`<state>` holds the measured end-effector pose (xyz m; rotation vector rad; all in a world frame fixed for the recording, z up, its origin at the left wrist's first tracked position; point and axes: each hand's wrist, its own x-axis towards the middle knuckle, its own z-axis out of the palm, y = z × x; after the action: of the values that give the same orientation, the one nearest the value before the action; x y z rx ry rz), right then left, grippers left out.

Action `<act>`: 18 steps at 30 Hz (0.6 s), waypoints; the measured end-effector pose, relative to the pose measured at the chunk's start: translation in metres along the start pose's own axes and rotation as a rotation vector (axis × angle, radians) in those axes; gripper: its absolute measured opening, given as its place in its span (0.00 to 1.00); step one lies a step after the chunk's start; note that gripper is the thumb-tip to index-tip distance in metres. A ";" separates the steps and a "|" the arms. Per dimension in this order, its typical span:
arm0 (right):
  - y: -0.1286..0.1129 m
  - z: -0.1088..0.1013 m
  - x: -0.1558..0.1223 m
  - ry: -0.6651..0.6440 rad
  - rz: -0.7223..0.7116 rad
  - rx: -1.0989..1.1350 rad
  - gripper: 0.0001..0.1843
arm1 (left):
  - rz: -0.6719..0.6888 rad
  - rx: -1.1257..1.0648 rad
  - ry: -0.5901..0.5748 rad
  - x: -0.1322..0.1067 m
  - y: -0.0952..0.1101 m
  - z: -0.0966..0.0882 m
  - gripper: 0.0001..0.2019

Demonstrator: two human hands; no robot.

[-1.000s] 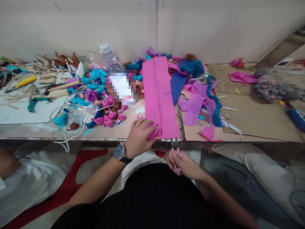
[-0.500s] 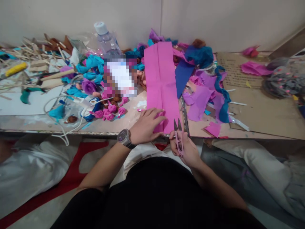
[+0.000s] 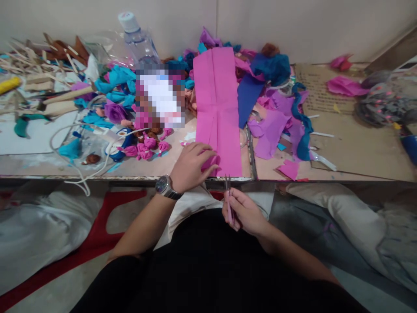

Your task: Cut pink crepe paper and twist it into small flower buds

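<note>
A long strip of pink crepe paper (image 3: 224, 95) lies lengthwise on the table, with a fold line down it. My left hand (image 3: 193, 166), a watch (image 3: 164, 186) on its wrist, rests on the strip's near left corner with fingers spread. Just off the table's front edge, my right hand (image 3: 244, 211) is closed around small pink-handled thread snips (image 3: 230, 204). Their dark blades point away from me, close to the strip's near edge. The snips are seen nearly edge-on.
Crumpled pink, purple and blue paper (image 3: 270, 126) lies right of the strip, beside cardboard (image 3: 345, 143). Leftward are a blurred-out patch (image 3: 161, 98), a bottle (image 3: 140, 45), a white cable (image 3: 97, 169) and wooden sticks (image 3: 35, 58). People sit on both sides.
My right hand has moved left and turned, so the snips now show edge-on near the strip's end. My left hand stays on the paper. The view has shifted slightly.
</note>
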<state>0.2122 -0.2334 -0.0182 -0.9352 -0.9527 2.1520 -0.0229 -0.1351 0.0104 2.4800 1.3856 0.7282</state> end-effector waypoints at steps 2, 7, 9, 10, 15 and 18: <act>0.000 -0.001 -0.001 -0.005 -0.007 0.003 0.22 | -0.077 0.055 0.044 -0.008 0.000 -0.003 0.17; 0.001 -0.004 0.002 0.016 -0.053 0.048 0.20 | -0.251 0.164 0.082 -0.029 0.001 -0.010 0.28; 0.002 -0.002 0.003 0.010 -0.061 0.038 0.19 | -0.266 0.157 0.079 -0.035 0.002 -0.011 0.28; 0.001 -0.001 0.004 -0.002 -0.061 0.029 0.19 | -0.267 0.152 0.075 -0.036 0.002 -0.012 0.27; -0.003 0.004 0.006 -0.072 -0.054 0.000 0.18 | -0.281 0.150 0.061 -0.036 0.000 -0.013 0.28; -0.005 0.005 0.005 -0.108 -0.046 -0.001 0.18 | -0.276 0.194 0.074 -0.032 -0.003 -0.011 0.25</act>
<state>0.2063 -0.2291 -0.0133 -0.7971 -1.0172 2.1816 -0.0448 -0.1616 0.0085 2.3463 1.8589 0.6580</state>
